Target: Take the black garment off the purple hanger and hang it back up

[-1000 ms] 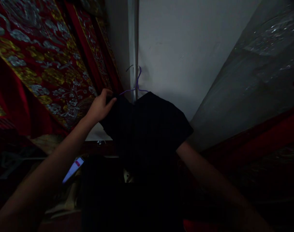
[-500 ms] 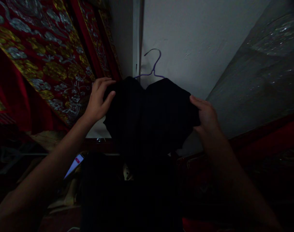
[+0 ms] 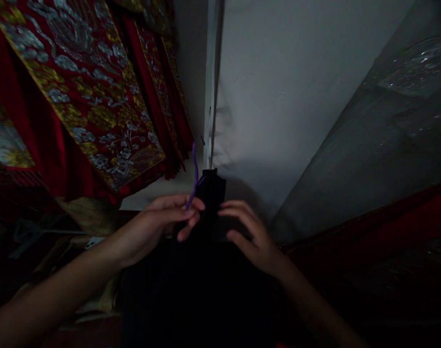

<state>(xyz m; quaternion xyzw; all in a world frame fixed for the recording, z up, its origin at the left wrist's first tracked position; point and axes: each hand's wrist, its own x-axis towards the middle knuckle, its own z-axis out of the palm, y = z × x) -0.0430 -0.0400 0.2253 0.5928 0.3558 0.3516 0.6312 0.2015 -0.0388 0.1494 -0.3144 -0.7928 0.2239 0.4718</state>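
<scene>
"My left hand (image 3: 173,217)?"
"I'm pinching the purple hanger (image 3: 196,171); the dark garment (image 3: 212,188) is just right of that grip."
"My right hand (image 3: 247,234)?"
"Loose, fingers parted, beside the garment."

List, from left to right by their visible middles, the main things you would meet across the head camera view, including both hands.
Red embroidered cloth → left hand → purple hanger → right hand → shiny translucent sheet.
</scene>
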